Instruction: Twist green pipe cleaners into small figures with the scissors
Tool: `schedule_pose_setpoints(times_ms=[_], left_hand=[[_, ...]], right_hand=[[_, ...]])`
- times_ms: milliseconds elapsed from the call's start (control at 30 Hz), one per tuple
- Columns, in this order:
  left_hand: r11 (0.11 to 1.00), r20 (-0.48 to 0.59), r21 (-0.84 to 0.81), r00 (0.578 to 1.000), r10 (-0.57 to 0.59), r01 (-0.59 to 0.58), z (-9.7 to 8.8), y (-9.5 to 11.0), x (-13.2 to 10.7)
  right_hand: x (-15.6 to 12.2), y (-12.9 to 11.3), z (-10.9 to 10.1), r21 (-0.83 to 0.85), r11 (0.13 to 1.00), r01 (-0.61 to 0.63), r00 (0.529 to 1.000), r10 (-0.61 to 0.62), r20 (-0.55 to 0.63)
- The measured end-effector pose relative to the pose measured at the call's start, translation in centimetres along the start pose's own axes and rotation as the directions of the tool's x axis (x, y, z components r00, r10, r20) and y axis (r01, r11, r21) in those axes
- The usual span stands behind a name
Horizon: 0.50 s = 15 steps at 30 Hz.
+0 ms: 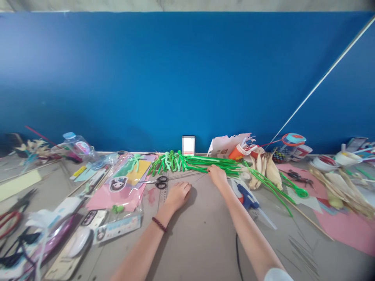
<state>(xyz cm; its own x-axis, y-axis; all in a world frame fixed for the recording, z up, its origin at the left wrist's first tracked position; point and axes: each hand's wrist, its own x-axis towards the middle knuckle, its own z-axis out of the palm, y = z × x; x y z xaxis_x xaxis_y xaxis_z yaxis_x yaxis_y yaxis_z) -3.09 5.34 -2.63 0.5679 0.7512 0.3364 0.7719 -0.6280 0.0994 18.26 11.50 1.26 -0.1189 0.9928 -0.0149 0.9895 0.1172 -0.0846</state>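
Green fuzzy pipe-cleaner stems [227, 165] lie in a bundle along the back of the table, with green looped tops [172, 160] at their left end. My right hand [217, 175] is at the near edge of this bundle, its fingers closed on a green stem. To the left and nearer to me, my left hand [178, 195] rests low over the table with its fingers curled together; whatever lies under them is hidden. Black-handled scissors [161, 182] and a clear ruler [163, 197] lie just left of that hand.
A blue glue gun [247, 197] lies beside my right forearm. Dried husks [265, 171], paper cups [238, 151] and pink paper [345, 230] are on the right. Leftward are a plastic bag of coloured sheets [123, 179], a bottle [79, 145] and red-handled scissors [10, 224]. A blue panel [175, 78] stands behind.
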Motion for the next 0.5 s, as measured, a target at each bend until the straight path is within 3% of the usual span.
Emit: schedule_pose_setpoints(times_ms=[333,500], left_hand=[[0.984,-0.047,0.118,0.989,0.137,-0.131,-0.6,0.5,0.3],[0.983,-0.098,0.124,0.984,0.150,-0.137,-0.7,0.6,0.3]], right_hand=[[-0.5,-0.8,-1.8,0.029,1.000,-0.010,0.999,0.011,-0.045],[-0.7,-0.9,-2.2,0.070,0.990,0.119,0.974,-0.103,-0.200]])
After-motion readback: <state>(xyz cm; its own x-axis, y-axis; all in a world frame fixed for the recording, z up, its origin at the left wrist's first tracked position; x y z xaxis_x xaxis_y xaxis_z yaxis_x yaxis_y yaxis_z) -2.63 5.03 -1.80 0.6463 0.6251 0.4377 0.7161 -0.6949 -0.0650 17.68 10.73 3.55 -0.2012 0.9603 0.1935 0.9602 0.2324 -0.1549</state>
